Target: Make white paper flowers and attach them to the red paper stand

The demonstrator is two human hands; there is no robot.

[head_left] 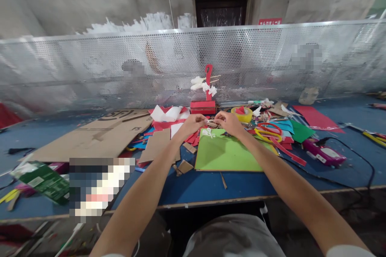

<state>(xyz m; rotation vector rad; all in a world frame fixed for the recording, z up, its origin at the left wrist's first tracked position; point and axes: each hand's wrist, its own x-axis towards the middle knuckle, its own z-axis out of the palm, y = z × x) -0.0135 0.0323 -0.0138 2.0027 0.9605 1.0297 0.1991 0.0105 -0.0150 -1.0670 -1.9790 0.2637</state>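
Both my hands meet over the back edge of a bright green sheet (pixel 229 154). A thin pale stick (pixel 211 121) spans the gap between them, blurred and partly covered by fingers. My left hand (pixel 194 123) pinches its left end, and my right hand (pixel 228 122) pinches the right. Just below, a small white piece (pixel 208 132) with thin stems lies on the sheet. Behind my hands stands a red hooked post (pixel 208 73) on a red box (pixel 202 107). White tufts (pixel 197 85) on thin sticks are attached to the post.
Right of my hands lie a yellow tape roll (pixel 246 117), scissors with yellow and red handles (pixel 269 131) and a purple corded device (pixel 324 153). Cardboard (pixel 90 138) covers the left. Paper scraps surround the sheet. A perforated metal screen (pixel 105 76) runs along the table's back.
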